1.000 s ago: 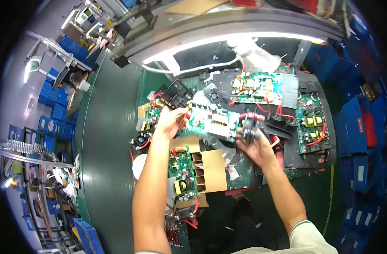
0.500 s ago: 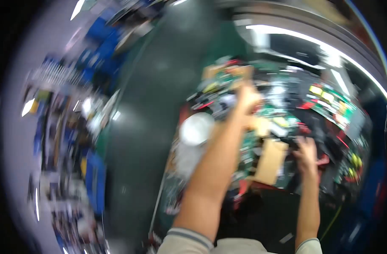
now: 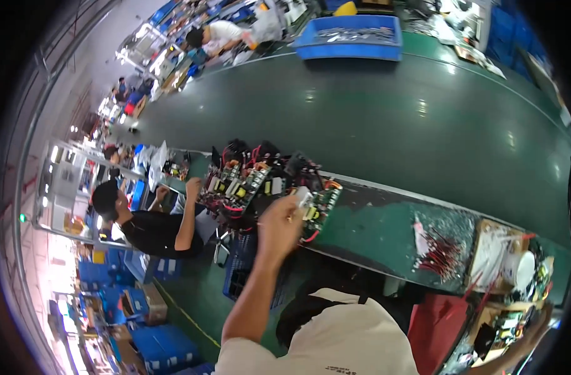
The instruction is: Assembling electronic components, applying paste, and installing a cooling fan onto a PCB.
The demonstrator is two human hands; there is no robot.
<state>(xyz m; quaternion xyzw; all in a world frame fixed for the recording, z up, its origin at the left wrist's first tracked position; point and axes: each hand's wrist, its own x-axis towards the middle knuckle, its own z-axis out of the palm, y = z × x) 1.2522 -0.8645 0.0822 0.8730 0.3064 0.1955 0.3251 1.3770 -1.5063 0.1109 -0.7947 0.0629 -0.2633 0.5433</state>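
The left hand (image 3: 279, 222) has its fingers curled around a green circuit board (image 3: 320, 203) at the end of a pile on the green bench (image 3: 373, 228). The right hand (image 3: 535, 328) sits low at the right edge near more boards; can't tell its fingers.

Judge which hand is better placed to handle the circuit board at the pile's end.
Left. The left hand already touches the green circuit board; the right hand is far off by the cardboard box.

view swung left along bench | left hand (image 3: 279, 225) now at stacked circuit boards (image 3: 260, 181) | right hand (image 3: 535, 328) trails behind
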